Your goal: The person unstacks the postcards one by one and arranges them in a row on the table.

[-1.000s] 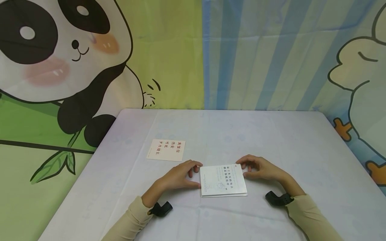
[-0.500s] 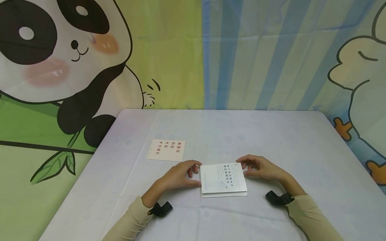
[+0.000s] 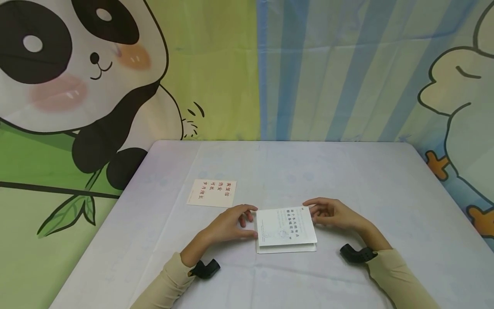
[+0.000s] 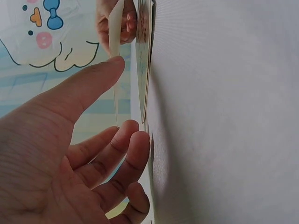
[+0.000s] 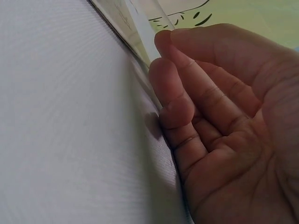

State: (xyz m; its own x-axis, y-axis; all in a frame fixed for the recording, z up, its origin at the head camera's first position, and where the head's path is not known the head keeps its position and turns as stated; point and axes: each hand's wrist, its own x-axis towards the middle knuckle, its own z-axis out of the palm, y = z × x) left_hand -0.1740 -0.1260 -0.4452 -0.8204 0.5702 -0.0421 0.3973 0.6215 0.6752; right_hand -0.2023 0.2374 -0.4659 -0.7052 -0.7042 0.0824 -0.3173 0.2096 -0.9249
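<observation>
A white card (image 3: pixel 285 225) printed with dark characters is raised a little over a stack of similar cards (image 3: pixel 287 249) on the table. My left hand (image 3: pixel 231 223) holds its left edge, thumb near and index finger far. On the opposite side my right hand (image 3: pixel 333 214) pinches the card around its far right corner, the other fingers curled. Seen edge-on in the left wrist view, the lifted card (image 4: pixel 116 28) stands apart from the stack (image 4: pixel 144 56). In the right wrist view, thumb and finger meet at the card's edge (image 5: pixel 163 14).
Beyond my left hand, a cream card (image 3: pixel 212 193) with red characters lies flat on the pale cloth-covered table (image 3: pixel 285 167). Behind the table hangs a cartoon backdrop (image 3: pixel 216 68) with a panda. Black wrist cameras sit on both cuffs.
The top card has risen off the stack and shifted slightly away from me, so the gap at its near edge has widened. Both hands move up slightly with it; the cream card stays put.
</observation>
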